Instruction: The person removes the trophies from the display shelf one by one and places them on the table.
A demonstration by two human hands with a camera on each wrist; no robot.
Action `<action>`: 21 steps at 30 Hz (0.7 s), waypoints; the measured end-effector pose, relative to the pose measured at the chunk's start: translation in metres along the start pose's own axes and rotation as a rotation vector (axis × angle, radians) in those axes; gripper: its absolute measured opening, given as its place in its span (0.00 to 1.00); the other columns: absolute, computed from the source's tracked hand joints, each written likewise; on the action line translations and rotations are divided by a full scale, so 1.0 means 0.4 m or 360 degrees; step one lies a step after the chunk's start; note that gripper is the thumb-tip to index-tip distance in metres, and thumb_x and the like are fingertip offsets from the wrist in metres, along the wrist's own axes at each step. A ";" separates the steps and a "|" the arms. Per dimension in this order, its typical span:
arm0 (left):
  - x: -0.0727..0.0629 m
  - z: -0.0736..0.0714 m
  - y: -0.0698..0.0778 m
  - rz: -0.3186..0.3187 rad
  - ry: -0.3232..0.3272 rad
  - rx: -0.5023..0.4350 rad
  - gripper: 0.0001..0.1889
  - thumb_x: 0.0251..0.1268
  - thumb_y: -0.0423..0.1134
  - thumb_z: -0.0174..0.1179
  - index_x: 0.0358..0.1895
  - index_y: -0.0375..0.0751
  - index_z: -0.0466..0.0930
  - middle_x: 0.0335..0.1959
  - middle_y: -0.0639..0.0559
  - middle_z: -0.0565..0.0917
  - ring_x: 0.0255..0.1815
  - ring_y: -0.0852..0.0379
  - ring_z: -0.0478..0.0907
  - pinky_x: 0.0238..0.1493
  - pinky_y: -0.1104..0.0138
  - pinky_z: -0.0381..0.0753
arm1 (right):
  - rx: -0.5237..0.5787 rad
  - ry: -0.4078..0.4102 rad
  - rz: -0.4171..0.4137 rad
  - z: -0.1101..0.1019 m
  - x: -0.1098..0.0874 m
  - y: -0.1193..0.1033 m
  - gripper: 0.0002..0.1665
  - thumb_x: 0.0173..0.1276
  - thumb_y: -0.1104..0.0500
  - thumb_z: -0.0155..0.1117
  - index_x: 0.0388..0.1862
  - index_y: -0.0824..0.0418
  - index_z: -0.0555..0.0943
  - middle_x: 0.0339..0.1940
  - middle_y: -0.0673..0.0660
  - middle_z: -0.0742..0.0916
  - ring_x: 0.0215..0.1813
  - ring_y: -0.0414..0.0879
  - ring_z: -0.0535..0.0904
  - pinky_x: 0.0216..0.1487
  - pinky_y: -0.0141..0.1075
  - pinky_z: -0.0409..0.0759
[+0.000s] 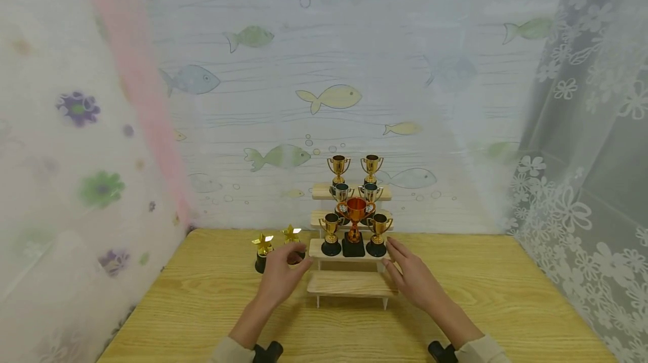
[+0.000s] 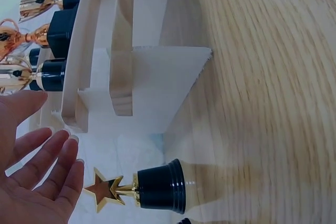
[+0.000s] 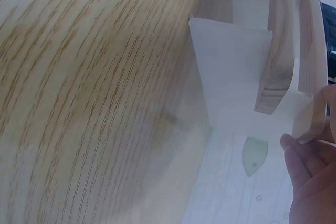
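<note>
A stepped wooden display stand (image 1: 352, 282) holds several small trophy cups. On its second tier from the bottom, an orange-red cup (image 1: 356, 209) on a square black base stands between a left gold cup (image 1: 331, 227) and a right gold cup (image 1: 378, 228). My left hand (image 1: 283, 274) is by the left end of that tier, fingers loosely bent and holding nothing; in the left wrist view its thumb (image 2: 29, 106) lies close to a gold cup's black base. My right hand (image 1: 412, 273) rests its fingertips against the tier's right end, fingers (image 3: 299, 166) nearly straight.
Two silver cups (image 1: 371, 193) stand on the tier above, partly hidden, and two gold cups (image 1: 372, 166) are on top. Left of the stand, two gold star trophies (image 1: 262, 245) with black bases stand on the wooden table (image 1: 486, 295). Fish-printed curtain (image 1: 329, 42) hangs behind.
</note>
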State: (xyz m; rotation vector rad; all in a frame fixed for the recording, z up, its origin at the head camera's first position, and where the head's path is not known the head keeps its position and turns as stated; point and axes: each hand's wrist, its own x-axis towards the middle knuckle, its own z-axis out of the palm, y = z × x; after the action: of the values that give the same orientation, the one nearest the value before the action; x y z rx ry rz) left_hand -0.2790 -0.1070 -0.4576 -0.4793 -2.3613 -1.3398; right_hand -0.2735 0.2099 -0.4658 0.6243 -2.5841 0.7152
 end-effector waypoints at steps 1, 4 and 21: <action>0.001 0.002 0.002 -0.0006 0.0000 -0.0006 0.14 0.64 0.36 0.72 0.51 0.37 0.86 0.45 0.46 0.87 0.38 0.56 0.82 0.49 0.49 0.84 | -0.0002 0.0001 -0.0004 0.000 0.000 0.000 0.30 0.80 0.57 0.58 0.72 0.76 0.70 0.75 0.70 0.72 0.69 0.66 0.74 0.64 0.57 0.75; 0.004 0.006 0.010 -0.0023 -0.0008 -0.0018 0.14 0.64 0.36 0.71 0.52 0.38 0.86 0.46 0.47 0.87 0.40 0.53 0.82 0.49 0.47 0.84 | 0.0000 -0.0007 -0.0002 0.001 0.001 0.000 0.30 0.80 0.57 0.58 0.72 0.76 0.70 0.74 0.71 0.72 0.70 0.66 0.74 0.64 0.57 0.75; 0.027 0.034 0.033 0.0064 0.0013 0.0000 0.16 0.64 0.39 0.72 0.53 0.39 0.86 0.47 0.45 0.88 0.44 0.44 0.84 0.51 0.46 0.82 | 0.0011 -0.0012 -0.0006 -0.003 0.000 0.000 0.31 0.81 0.56 0.57 0.73 0.75 0.69 0.75 0.71 0.72 0.70 0.66 0.73 0.64 0.57 0.75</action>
State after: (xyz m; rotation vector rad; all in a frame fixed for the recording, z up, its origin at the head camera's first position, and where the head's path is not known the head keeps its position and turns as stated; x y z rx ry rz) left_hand -0.2843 -0.0875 -0.4492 -0.5179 -2.3323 -1.3214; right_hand -0.2731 0.2107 -0.4648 0.6351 -2.5874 0.7222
